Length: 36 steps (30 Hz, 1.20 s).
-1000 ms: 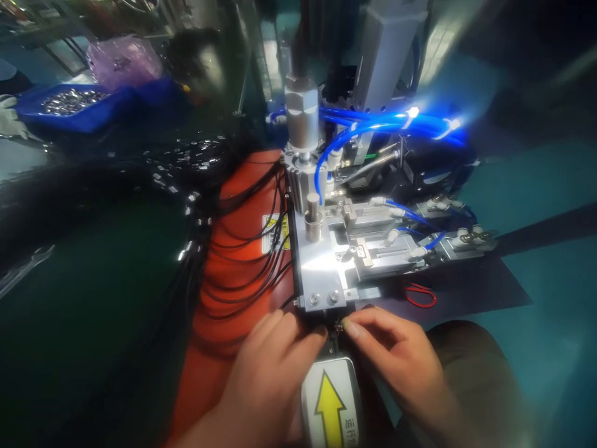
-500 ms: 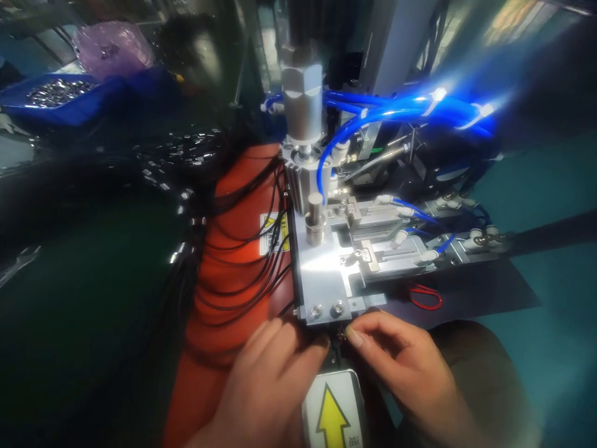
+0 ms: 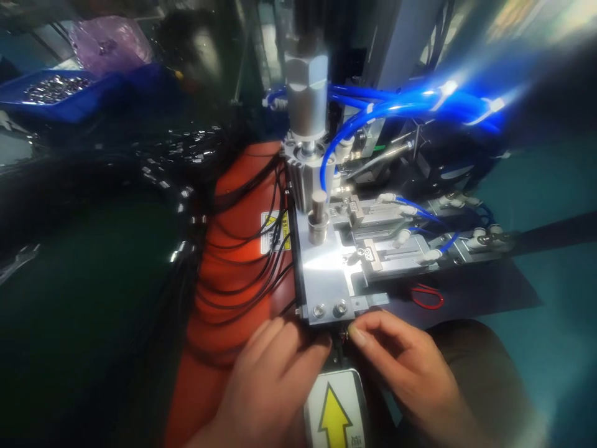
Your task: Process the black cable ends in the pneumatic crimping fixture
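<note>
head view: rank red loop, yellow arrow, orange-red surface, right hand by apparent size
1. Orange-red surface
2. Right hand
3. Yellow arrow, cut off by the frame's bottom edge
4. Red loop

Head view: one camera, worn on the person's head — it looks forward and down.
Left hand (image 3: 275, 364) and right hand (image 3: 403, 354): closest to the lens, reaching in from the bottom edge.
Metal plate (image 3: 321, 270): just beyond the hands, near the middle, seen obliquely from above its near end.
Blue tray (image 3: 69, 112): much farther off, in the upper left — small and blurred there.
</note>
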Each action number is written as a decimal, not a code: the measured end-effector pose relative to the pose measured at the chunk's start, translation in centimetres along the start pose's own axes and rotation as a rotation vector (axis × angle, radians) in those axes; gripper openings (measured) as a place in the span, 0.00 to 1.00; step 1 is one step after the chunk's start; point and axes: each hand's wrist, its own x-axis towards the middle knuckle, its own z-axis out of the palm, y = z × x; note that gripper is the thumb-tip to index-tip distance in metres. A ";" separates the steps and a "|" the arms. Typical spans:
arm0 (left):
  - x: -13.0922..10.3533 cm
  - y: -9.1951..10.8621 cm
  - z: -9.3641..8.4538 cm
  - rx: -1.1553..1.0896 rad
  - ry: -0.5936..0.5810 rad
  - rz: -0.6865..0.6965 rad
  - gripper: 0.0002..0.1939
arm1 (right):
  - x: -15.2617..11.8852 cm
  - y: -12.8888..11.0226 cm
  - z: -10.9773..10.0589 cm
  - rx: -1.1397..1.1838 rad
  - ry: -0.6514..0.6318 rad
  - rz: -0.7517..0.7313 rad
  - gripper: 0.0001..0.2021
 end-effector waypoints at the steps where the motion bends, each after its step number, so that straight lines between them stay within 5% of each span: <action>1: 0.1 0.0 0.0 0.002 0.012 0.008 0.13 | -0.2 0.0 0.0 0.014 0.004 -0.001 0.15; 25: 0.0 0.1 0.5 0.042 0.042 0.010 0.11 | -3.0 -0.7 3.5 0.751 0.067 0.243 0.14; 36: -0.2 0.2 0.6 0.078 -0.001 -0.003 0.10 | -2.2 -1.7 3.7 0.346 0.270 0.122 0.17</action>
